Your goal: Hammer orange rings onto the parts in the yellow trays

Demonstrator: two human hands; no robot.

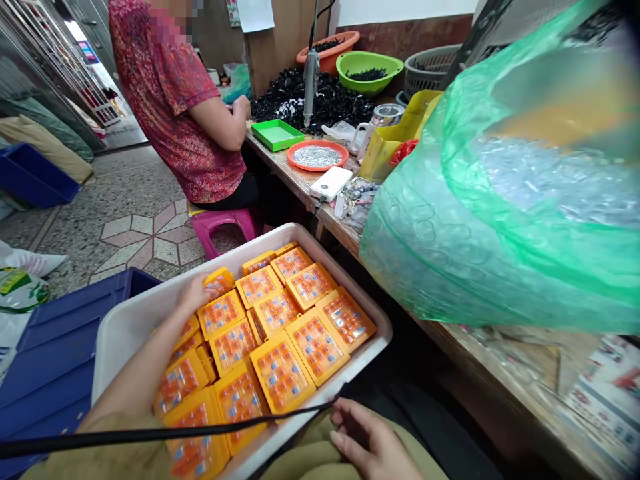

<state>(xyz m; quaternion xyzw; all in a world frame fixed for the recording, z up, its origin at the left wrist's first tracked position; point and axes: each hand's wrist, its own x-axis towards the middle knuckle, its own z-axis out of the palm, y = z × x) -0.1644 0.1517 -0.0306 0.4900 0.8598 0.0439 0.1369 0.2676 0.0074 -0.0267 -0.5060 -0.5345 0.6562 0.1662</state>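
Observation:
A white plastic tub in front of me holds several flat yellow cases with clear covers and rows of orange and blue pieces. At the tub's far left side, my left hand grips the edge of one small yellow case, which is tilted up. My right hand rests near my lap by the tub's near edge, its fingers loosely curled and apart, with nothing seen between them. A black cord crosses over the tub and passes close to the right fingertips.
To the right, a green plastic bag of clear pieces stands on the workbench. An orange plate, a green tray and a black heap lie farther back. A person sits on a pink stool. Blue crates stand left.

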